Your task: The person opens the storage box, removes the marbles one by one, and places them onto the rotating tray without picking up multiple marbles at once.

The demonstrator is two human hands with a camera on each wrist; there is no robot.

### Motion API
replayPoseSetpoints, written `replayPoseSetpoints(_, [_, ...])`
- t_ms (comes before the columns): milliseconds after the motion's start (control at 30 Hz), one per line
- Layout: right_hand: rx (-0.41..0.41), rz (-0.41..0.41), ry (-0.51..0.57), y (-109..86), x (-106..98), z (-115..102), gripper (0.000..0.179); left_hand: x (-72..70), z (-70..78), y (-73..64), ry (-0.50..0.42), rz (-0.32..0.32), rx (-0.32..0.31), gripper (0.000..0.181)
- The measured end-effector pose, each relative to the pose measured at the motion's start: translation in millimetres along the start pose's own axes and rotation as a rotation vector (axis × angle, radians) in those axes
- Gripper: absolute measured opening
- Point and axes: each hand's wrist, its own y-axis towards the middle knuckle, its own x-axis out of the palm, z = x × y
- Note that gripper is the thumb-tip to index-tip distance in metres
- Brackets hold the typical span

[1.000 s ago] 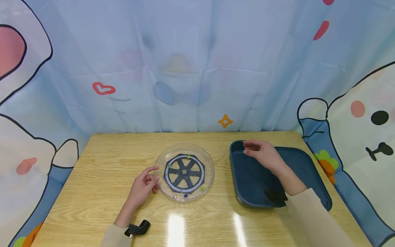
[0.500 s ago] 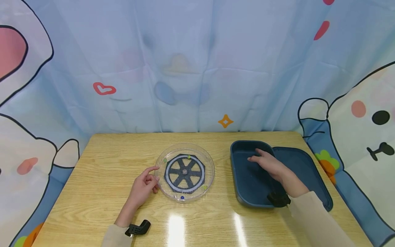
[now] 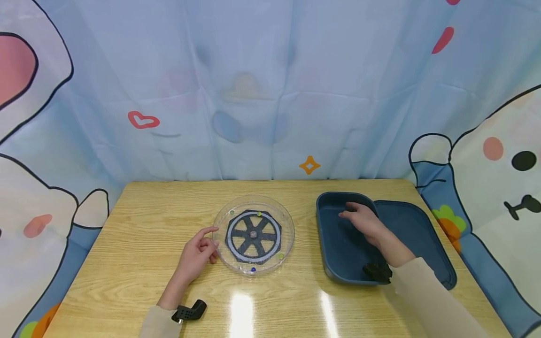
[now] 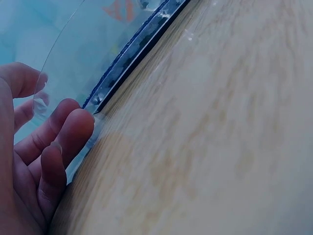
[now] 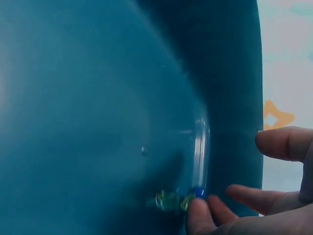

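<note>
My left hand [image 3: 197, 256] grips the rim of a clear round dish [image 3: 288, 225], thumb and index finger at its left edge. Inside the dish sits a dark spoked wheel [image 3: 253, 236] with a pale ring. Around it lie several marbles, including a blue marble [image 3: 253, 269] at the front and a yellow-green marble [image 3: 281, 256]. My right hand [image 3: 366, 224] reaches down into a dark blue bin [image 3: 324, 253], fingers spread. In the right wrist view, its fingertips are right at another blue marble [image 5: 197, 191] and a clear green-flecked marble [image 5: 166, 200] in the bin's corner.
A flat dark blue lid [image 3: 407, 225] lies right of the bin, partly under the right arm. The wooden table [image 3: 160, 206] ends at a printed blue curtain [image 3: 262, 117]. A black wrist device [image 3: 190, 311] sits on the left wrist.
My right hand has dropped from the bin's far rim down into it. Small marbles in the dish have shifted around the wheel. The left hand has stayed at the rim.
</note>
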Motion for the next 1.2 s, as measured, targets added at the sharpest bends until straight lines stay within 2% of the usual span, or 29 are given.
replayPoseSetpoints(167, [-0.022, 0.019, -0.047, -0.2, -2.0, 2.0, 0.064, -0.4, -0.4, 0.4, 0.002, -0.003, 0.01, 0.039])
replayPoseSetpoints(400, [-0.045, -0.023, -0.18, 2.3, -2.6, 5.1, 0.06, -1.7, 3.2, -0.5, 0.01, 0.002, 0.009, 0.039])
replayPoseSetpoints(567, [-0.089, 0.003, -0.243, 8.5, 1.6, 11.7, 0.053, -1.0, 0.9, 0.0, 0.017, -0.002, -0.007, 0.039])
replayPoseSetpoints(800, [-0.139, 0.088, -0.347, 22.1, 10.6, 13.6, 0.045, -0.3, -29.7, 9.2, 0.008, 0.012, -0.017, 0.039])
replayPoseSetpoints(1033, [-0.198, 0.109, -0.39, 32.1, 24.3, 6.1, 0.04, -1.3, -35.3, 9.5, -0.025, 0.01, 0.025, 0.037])
replayPoseSetpoints(1200, [-0.228, 0.141, -0.411, 39.2, 32.2, 5.6, 0.031, -0.9, -35.3, 10.1, -0.028, 0.007, 0.015, 0.038])
